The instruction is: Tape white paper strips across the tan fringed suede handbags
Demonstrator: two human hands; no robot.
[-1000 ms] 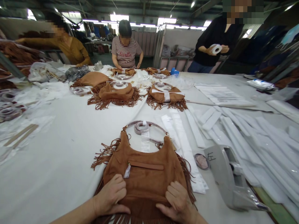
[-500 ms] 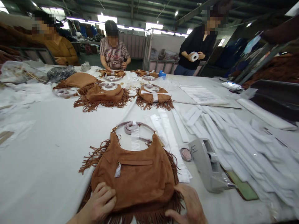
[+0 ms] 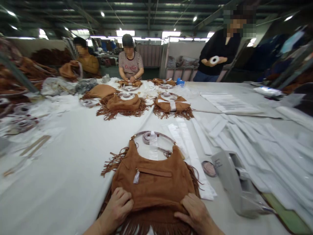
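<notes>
A brown suede handbag [image 3: 154,182] with fringe lies flat on the table in front of me, its strap side pointing away. My left hand [image 3: 119,205] has its fingers curled on the bag's lower left edge. At the lower right corner, my right hand [image 3: 194,209] grips the edge with bent fingers, thumb underneath by the fringe. The bag's bottom edge is folded up between both hands. A wrapped coiled strap [image 3: 146,137] is held by a white strip [image 3: 153,147] at the handle. A wrapped zipper pull [image 3: 136,177] hangs from the zip pocket.
A grey tape dispenser [image 3: 237,186] and a tape roll [image 3: 209,168] stand right of the bag. Beyond are white strips [image 3: 259,147]. Several fringed bags [image 3: 124,102] lie farther back. Three people work across the table, one holding a white roll [image 3: 214,60].
My right hand has closed from beside the bag onto its lower right corner. The bottom edge has been folded upward. The view has turned left.
</notes>
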